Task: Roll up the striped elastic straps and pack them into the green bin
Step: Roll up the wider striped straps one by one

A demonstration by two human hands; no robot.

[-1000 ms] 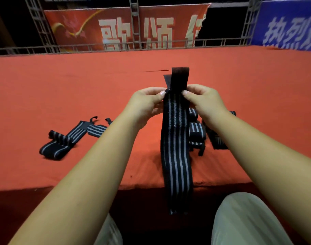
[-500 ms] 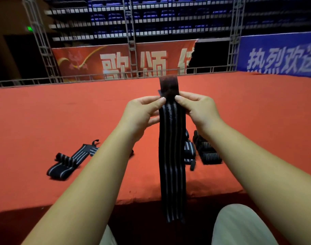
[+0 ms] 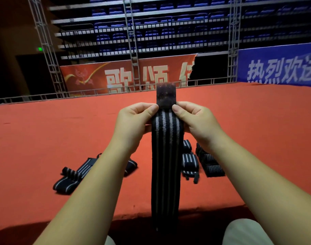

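Note:
A long black strap with grey stripes [image 3: 166, 170] hangs straight down in front of me, its dark velcro end sticking up. My left hand [image 3: 133, 121] pinches its left edge just under the velcro, and my right hand [image 3: 195, 119] pinches the right edge at the same height. On the red mat lie more striped straps: an unrolled one [image 3: 75, 174] at the left and a heap [image 3: 202, 161] behind the hanging strap at the right. No green bin shows in view.
The red mat [image 3: 45, 138] covers a raised platform whose front edge runs just above my knees. A metal rail and truss towers stand along the far edge, with red and blue banners and rows of blue seats behind.
My view has tilted upward, bringing the seating rows into sight. Both hands have kept their pinch on the strap's top and moved slightly closer together.

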